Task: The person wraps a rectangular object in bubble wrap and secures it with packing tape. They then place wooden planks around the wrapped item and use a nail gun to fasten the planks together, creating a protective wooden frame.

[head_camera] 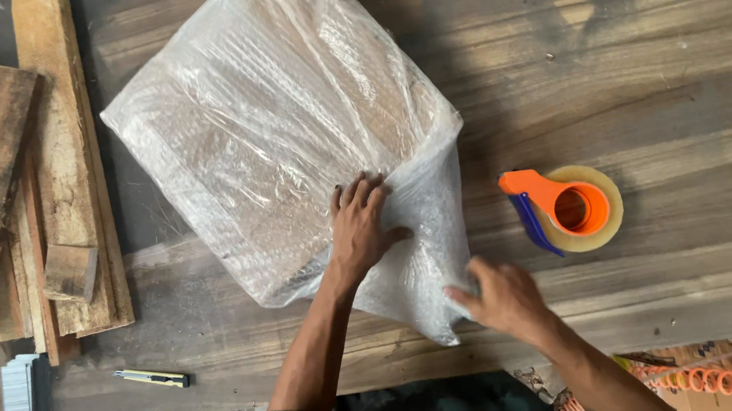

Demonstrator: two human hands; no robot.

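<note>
Parcel (274, 122): boxy, wrapped in clear bubble wrap, sitting on the wooden table (689, 114). It takes up the middle of the view, one corner pointing toward the person.

Left hand (359, 223): flat on the parcel's near face, palm down, fingers together and straight, thumb out to the side. Pressing the wrap, not gripping.

Right hand (503, 296): at the parcel's near-right corner, fingers curled and pinched on the loose wrap edge there.

Tape dispenser (563, 208): orange with a blue handle, tape roll on it, lying on the table just right of the parcel, beyond the right hand. Nothing touching it.

Planks (31, 158): rough wood pieces stacked left of the parcel, near but apart from it.

Knife (152, 378): small utility cutter, yellow and black, on the table on the parcel's near-left side, well clear of both hands.
</note>
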